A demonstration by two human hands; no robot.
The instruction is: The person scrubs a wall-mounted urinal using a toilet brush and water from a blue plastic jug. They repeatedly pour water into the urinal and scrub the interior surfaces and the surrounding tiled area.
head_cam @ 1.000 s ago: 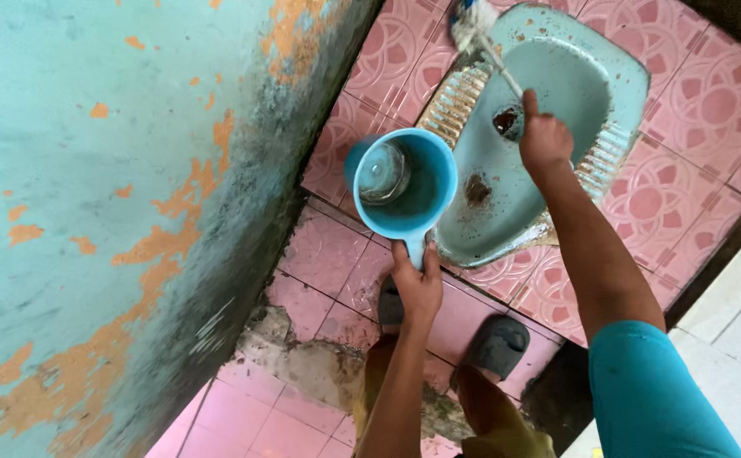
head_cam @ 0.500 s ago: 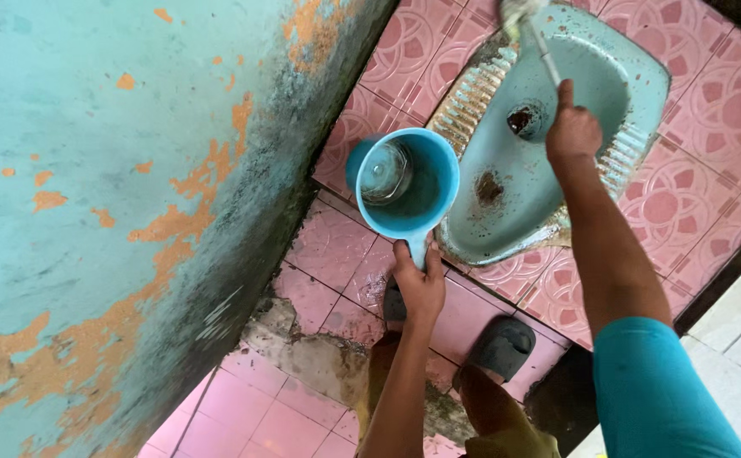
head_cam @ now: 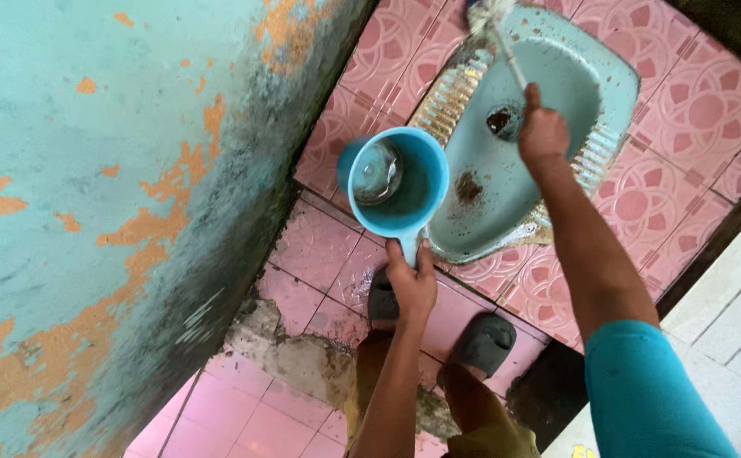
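Blue dipper (head_cam: 398,182), water inside

Peeling turquoise wall (head_cam: 91,212), pink floor tiles (head_cam: 320,246)

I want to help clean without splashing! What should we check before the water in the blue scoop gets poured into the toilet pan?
1. Left hand has a firm hold on the blue scoop by its handle: ok.
2. There is water in the scoop: ok, a little shows at the bottom.
3. Scoop is over the squat toilet pan: not ok, it hangs over the pan's near edge and the pink tiled floor.
4. Right hand grips the brush: ok, bristles sit at the pan's far rim.
5. Pan is clean: not ok, brown stains show.
6. Feet in slippers stand clear of the pan: ok.
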